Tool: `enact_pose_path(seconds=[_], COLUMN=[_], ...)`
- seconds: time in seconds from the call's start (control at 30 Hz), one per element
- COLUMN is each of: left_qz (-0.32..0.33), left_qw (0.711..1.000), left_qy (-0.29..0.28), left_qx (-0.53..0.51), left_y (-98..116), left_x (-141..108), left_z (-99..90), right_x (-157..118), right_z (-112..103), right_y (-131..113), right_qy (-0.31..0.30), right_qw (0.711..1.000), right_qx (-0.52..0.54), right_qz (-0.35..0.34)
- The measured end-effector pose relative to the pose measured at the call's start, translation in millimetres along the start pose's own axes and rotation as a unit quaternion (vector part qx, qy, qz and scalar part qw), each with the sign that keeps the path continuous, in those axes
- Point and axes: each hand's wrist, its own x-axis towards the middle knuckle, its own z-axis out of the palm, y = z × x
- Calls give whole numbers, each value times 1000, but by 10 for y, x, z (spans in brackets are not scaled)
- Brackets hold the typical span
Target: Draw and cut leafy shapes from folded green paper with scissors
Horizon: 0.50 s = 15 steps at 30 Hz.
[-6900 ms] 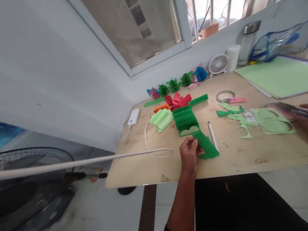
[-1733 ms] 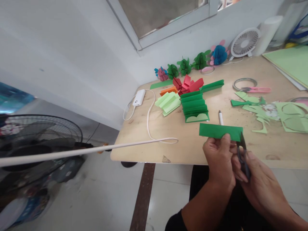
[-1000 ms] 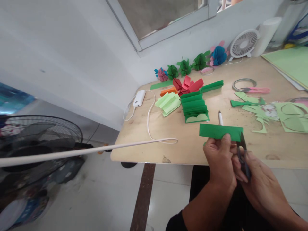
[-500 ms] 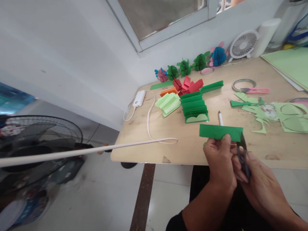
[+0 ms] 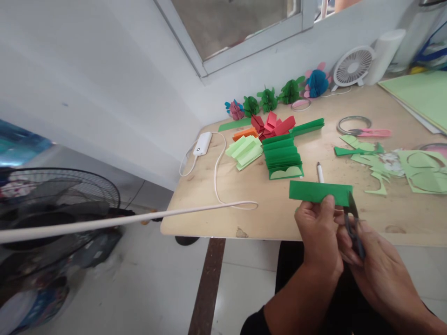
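Above the table's front edge, my left hand (image 5: 320, 228) pinches a folded strip of green paper (image 5: 314, 191) along its lower edge, thumb on top. Dark-handled scissors (image 5: 353, 228) are in my right hand (image 5: 375, 258), fingers wrapped round the handles. Their blades point up and lie across the strip's right end. Just beyond the strip is a white pen (image 5: 320, 172). Farther back sits a stack of pleated green paper (image 5: 282, 153) with a scalloped light-green piece on its front.
Light-green paper scraps (image 5: 372, 160) and pink thread snips (image 5: 375, 132) lie to the right. Red folded paper (image 5: 274, 124), pale-green pleats (image 5: 244, 151) and paper animals (image 5: 268, 98) fill the back. A white cable (image 5: 216, 172) crosses the table's left side. A small fan (image 5: 353, 67) stands behind.
The scissors have shifted very slightly against the strip's right end. My left hand and the green paper stay almost in the same place.
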Motion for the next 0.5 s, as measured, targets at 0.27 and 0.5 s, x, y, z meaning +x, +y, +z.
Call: enact_pose_path(seconds=[0.27, 0.5], left_qz=[-2, 5], left_qw=[1000, 1000], left_qy=[0, 5], left_qx=[4, 9], left_y=[19, 32], left_x=[-11, -15], left_z=[-5, -14], right_x=[-23, -31], right_z=[25, 35], right_y=[-29, -41], right_qy=[-1, 6], right_qw=[1000, 1000], right_qx=[2, -16], right_qz=[12, 8])
